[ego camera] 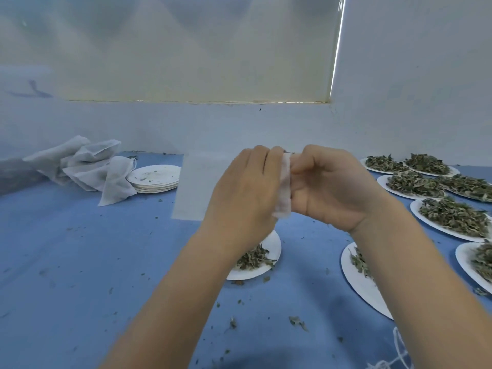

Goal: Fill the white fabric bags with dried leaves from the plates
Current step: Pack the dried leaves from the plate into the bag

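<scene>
White fabric bag (195,186) held in air above the half-emptied plate (269,258). My left hand (243,194) and right hand (330,187) both pinch its folded mouth, apparently spreading it so leaves can go in.

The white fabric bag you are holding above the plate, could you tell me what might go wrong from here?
1. Both hands, left hand and right hand, pinch the white fabric bag at one edge only; leaves could miss its mouth and scatter on the blue cloth, already littered with crumbs.
2. The forearms hang over the leaf plate; lowering them might knock it.
</scene>
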`<state>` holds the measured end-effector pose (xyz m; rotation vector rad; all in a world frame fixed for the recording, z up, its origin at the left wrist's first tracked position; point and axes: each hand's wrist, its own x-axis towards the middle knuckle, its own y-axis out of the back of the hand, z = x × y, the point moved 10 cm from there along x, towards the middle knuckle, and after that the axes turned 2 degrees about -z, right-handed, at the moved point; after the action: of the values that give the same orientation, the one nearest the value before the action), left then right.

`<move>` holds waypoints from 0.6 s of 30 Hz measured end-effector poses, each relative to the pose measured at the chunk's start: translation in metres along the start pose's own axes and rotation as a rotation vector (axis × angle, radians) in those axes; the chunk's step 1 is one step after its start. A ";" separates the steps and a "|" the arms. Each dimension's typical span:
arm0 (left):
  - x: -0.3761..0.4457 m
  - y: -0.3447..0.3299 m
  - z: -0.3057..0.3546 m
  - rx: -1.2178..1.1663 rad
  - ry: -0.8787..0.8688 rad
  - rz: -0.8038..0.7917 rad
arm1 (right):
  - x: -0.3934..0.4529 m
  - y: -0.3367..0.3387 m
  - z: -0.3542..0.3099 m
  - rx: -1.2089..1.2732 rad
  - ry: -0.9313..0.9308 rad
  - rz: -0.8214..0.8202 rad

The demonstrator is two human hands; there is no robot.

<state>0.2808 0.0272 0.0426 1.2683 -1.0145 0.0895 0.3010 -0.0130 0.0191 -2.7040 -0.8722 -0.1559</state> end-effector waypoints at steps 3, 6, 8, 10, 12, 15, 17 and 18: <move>-0.002 0.009 0.000 0.100 -0.013 0.114 | 0.000 0.003 0.002 -0.002 -0.016 0.006; -0.010 0.011 -0.011 0.092 -0.036 0.120 | 0.003 0.003 0.010 -0.038 -0.041 0.010; -0.020 0.009 -0.030 0.115 -0.012 0.080 | 0.007 0.008 0.019 -0.141 -0.065 0.059; -0.033 0.001 -0.061 0.140 0.069 -0.012 | 0.011 0.017 0.028 -0.424 -0.074 0.142; -0.051 -0.007 -0.093 0.148 0.191 -0.114 | 0.014 0.031 0.036 -0.826 -0.097 0.263; -0.077 -0.022 -0.127 0.116 0.345 -0.201 | 0.019 0.038 0.053 -1.334 -0.134 0.333; -0.089 -0.036 -0.138 0.100 0.401 -0.255 | 0.023 0.038 0.075 -1.441 -0.186 0.269; -0.092 -0.043 -0.142 0.089 0.415 -0.276 | 0.025 0.038 0.085 -1.440 -0.205 0.239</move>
<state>0.3329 0.1696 -0.0429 1.3884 -0.4798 0.1782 0.3441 -0.0022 -0.0658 -4.1746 -0.5039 -0.6792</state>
